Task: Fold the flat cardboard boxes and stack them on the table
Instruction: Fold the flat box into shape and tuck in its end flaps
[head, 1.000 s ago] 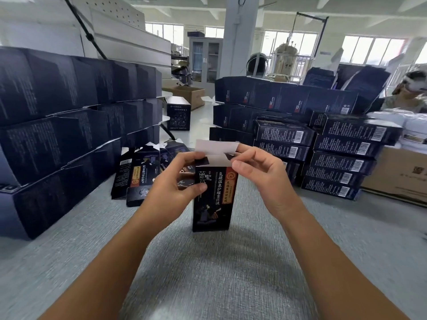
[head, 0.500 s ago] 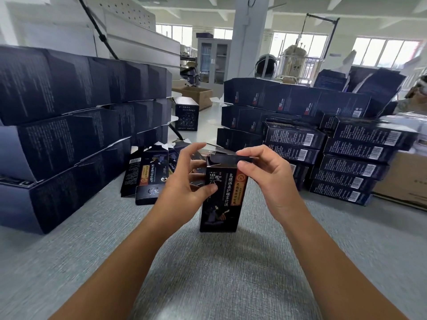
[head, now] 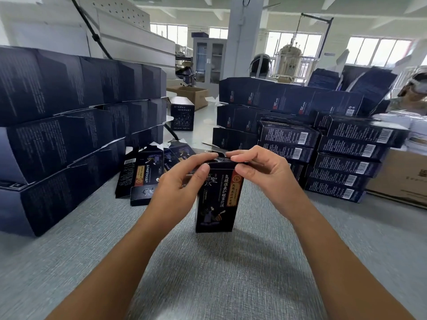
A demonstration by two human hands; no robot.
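Observation:
A dark folded box (head: 217, 202) with a red label strip and a drawn figure stands upright on the grey table (head: 208, 273) in the middle. My left hand (head: 182, 183) grips its upper left side, thumb on the front face and fingers over the top. My right hand (head: 256, 172) pinches the top right edge, with its fingertips on the lid. The two sets of fingertips almost meet above the lid. Flat unfolded boxes (head: 143, 174) lie behind my left hand.
A tall wall of stacked dark boxes (head: 57, 125) fills the left side. Stacks of folded boxes (head: 342, 158) stand at the right, with larger dark cartons (head: 288, 100) behind. A brown carton (head: 404, 179) sits at the far right. One single box (head: 182, 116) stands at the back.
The white top flap that stood open a second ago is folded down and the lid now lies flat. Both hands have come together on the box's top.

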